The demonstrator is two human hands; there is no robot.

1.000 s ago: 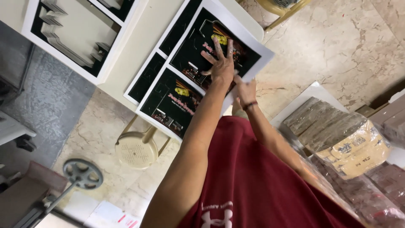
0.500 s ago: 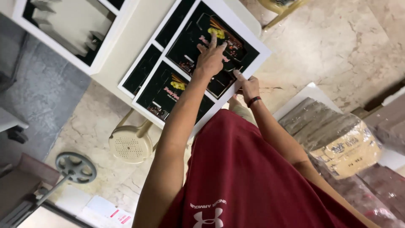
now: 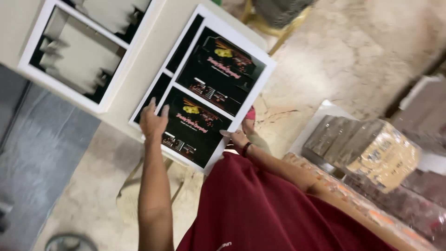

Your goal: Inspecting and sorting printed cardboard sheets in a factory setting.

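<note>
Head view: the left hand (image 3: 153, 122) has moved from the sheet's upper panel to its lower left edge, fingers spread flat. The right hand (image 3: 238, 137) pinches the lower right edge. The printed sheet (image 3: 209, 97) lies at frame centre on the desk (image 3: 134, 60), now being squared.
</note>
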